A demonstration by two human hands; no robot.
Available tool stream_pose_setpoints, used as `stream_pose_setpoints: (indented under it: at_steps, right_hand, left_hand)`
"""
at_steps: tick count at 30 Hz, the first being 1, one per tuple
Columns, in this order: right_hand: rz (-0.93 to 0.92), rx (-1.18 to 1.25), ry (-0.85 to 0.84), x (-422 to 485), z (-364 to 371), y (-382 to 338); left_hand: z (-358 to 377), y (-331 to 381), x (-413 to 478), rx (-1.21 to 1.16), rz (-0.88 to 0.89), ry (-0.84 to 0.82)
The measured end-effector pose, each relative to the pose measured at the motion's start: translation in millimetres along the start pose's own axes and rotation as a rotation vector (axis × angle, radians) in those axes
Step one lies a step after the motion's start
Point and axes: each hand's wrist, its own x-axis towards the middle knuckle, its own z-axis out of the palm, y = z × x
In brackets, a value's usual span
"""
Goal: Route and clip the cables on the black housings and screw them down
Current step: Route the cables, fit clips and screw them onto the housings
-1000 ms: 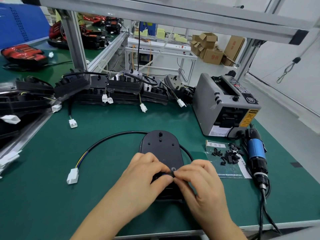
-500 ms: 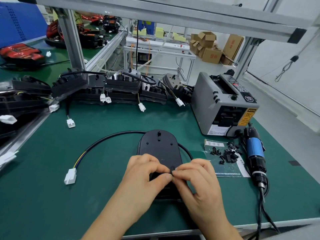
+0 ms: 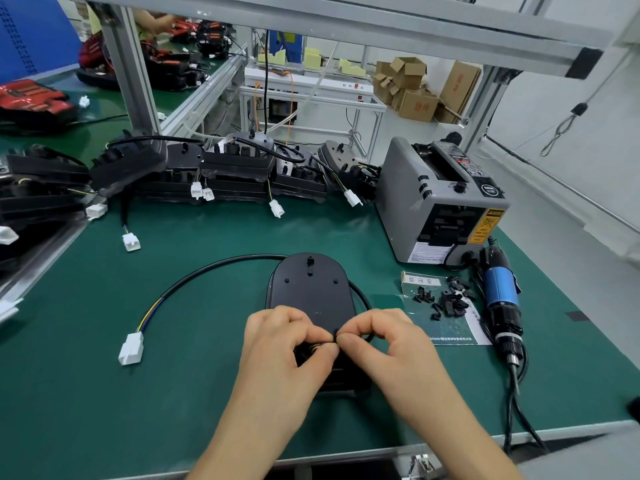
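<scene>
Bench: green mat (image 3: 104, 393) under both hands.
Housing (image 3: 311, 289): flat, near end beneath the fingers.
Left hand (image 3: 284, 348): thumb and forefinger pinch cable (image 3: 194, 282).
Right hand (image 3: 388, 344): pinches cable, fingertips meeting left's.
Cable: arcs from fingers to plug (image 3: 131, 348), leftward.

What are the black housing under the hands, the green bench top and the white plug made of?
Black housing: looks like moulded plastic, matt with a soft sheen. Green bench top: probably a rubbery mat, dull and even. White plug: seemingly hard plastic, blocky and slightly glossy.
</scene>
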Motion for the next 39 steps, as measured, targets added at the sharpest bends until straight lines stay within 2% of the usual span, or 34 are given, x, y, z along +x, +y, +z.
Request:
stream_pose_setpoints:
  at_steps: [4,6,7,9,11,13,20,32,34,35,37,39]
  right_hand:
    - [0.064,0.094,-0.121,8,-11,-7]
    - [0.092,0.148,-0.061,15,-25,-3]
    - [0.109,0.099,0.016,20,-35,3]
    - [0.153,-0.216,0.132,33,-59,21]
    - [0.24,-0.565,0.121,41,-77,37]
    - [0.316,-0.735,0.094,45,-85,53]
    - [0.319,-0.851,0.11,53,-74,75]
    - [0.299,-0.996,0.079,52,-66,70]
    - [0.252,-0.925,0.076,49,-65,61]
    - [0.208,-0.776,0.092,45,-63,54]
    - [0.143,-0.3,0.063,36,-57,32]
    - [0.081,0.103,-0.096,26,-46,7]
  left_hand:
    - [3,-3,-1,0.019,0.019,0.036]
    - [2,-3,-1,0.012,0.017,0.032]
    - [2,-2,-1,0.005,0.012,0.024]
    - [1,-1,-1,-0.004,-0.001,0.009]
    - [1,-1,-1,-0.002,-0.001,0.0]
    - [0,0,-1,0.006,0.002,-0.007]
    - [1,0,-1,0.006,-0.017,-0.009]
    - [0,0,0,0.011,-0.025,-0.02]
    - [-1,0,-1,-0.002,-0.029,-0.019]
    - [0,0,-1,-0.008,-0.029,-0.02]
    - [0,0,0,-0.009,-0.029,-0.021]
    - [0,0,0,0.004,-0.023,-0.014]
